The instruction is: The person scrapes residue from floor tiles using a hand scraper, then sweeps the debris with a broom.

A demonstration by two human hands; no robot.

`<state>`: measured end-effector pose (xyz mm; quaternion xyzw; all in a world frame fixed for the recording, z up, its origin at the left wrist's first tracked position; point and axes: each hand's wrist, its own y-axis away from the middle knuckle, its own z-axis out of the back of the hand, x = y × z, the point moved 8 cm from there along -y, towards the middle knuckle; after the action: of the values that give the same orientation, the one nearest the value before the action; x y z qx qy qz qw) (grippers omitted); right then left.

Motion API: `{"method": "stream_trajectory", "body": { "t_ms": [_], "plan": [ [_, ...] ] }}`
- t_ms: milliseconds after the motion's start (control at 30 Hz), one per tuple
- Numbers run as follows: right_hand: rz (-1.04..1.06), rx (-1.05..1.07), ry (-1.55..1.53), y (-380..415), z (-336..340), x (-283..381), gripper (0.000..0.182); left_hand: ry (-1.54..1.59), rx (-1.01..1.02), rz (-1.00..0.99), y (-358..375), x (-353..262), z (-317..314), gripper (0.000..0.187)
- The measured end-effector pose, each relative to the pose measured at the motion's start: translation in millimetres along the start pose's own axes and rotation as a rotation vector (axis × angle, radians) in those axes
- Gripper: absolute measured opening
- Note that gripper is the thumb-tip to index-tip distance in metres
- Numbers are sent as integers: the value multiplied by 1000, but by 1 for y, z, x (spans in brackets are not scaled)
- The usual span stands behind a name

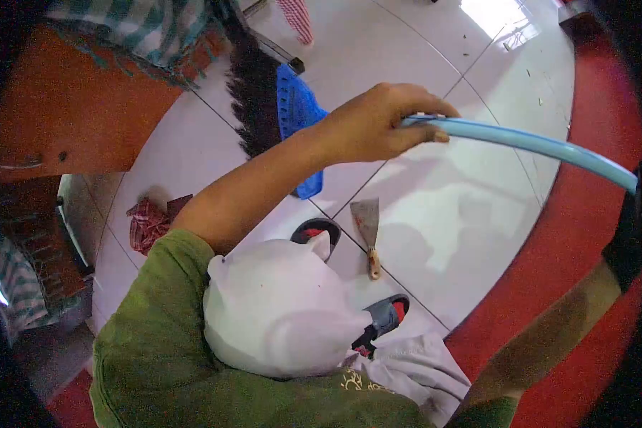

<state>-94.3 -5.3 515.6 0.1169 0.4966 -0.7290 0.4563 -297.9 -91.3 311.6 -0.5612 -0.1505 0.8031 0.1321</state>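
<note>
Green sleeve (157, 357) fills the foreground at 7 o'clock, beside a white bundle (278, 314) at 6 o'clock. Beyond it, a scraper (368, 232) lies on the white tiled floor (471, 214) near centre, between two sandals (386, 315). At 12 o'clock the left hand (378, 125) closes its fingers around a light-blue pipe (535, 146) running toward 3 o'clock. A blue-headed broom (282, 107) lies behind at 11 o'clock. The right arm reaches off toward 4 o'clock, its hand unseen.

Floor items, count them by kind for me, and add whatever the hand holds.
Scraper: 1
Broom: 1
Dustpan: 1
Red rag: 1
Sandals: 2
Blue tube, gripped by the left hand: 1
Total: 7
</note>
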Motion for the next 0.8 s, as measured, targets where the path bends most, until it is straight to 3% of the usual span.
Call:
{"method": "stream_trajectory", "body": {
  "t_ms": [33,133,167,233,300,333,367,400,433,467,500,533,567,633,667,733,767,800],
  "plan": [
    [-85,-17,-215,6,-3,-6,33,79,-14,64,0,13,-4,26],
    [-893,-54,-1391,47,-65,-42,33,56,10,88,6,36,-10,24],
    [-1037,-104,-1557,57,-85,-35,33,59,22,151,10,47,-12,24],
    [-1188,-176,-1653,69,-114,-17,34,62,10,177,17,66,-17,24],
    [-1301,-257,-1643,77,-137,1,34,-582,-260,-87,27,57,-9,29],
    [-1346,-314,-1602,79,-144,8,35,-601,-359,-114,40,59,-16,33],
    [-1384,-373,-1559,81,-150,14,35,-597,-312,-124,54,54,-34,33],
    [-1414,-422,-1519,81,-154,17,35,-274,-217,187,70,65,-55,30],
    [-1438,-463,-1483,80,-156,17,35,-420,72,-252,92,52,-103,31],
    [-1460,-483,-1449,80,-160,14,35,-271,307,-302,115,51,-137,32],
    [-1475,-486,-1429,79,-164,6,36,25,452,21,134,79,-173,32],
    [-1489,-477,-1410,77,-166,0,36,-213,470,-285,155,66,-181,31],
    [-1492,-426,-1419,71,-170,-12,36,-211,467,-280,169,70,-186,31],
    [-1205,-300,-1838,64,-198,-64,39,-472,678,-209,200,95,-210,33],
    [-960,-147,-2067,65,-215,-98,39,-466,676,-211,209,105,-213,33],
    [-1245,-386,-1153,38,-124,-83,39,-530,649,-243,219,118,-214,34],
    [-788,-284,-736,25,-104,-107,40,-529,645,-248,218,119,-213,34],
    [-708,-373,-671,40,-111,-166,42,-520,644,-227,218,120,-212,33]
  ]
}}
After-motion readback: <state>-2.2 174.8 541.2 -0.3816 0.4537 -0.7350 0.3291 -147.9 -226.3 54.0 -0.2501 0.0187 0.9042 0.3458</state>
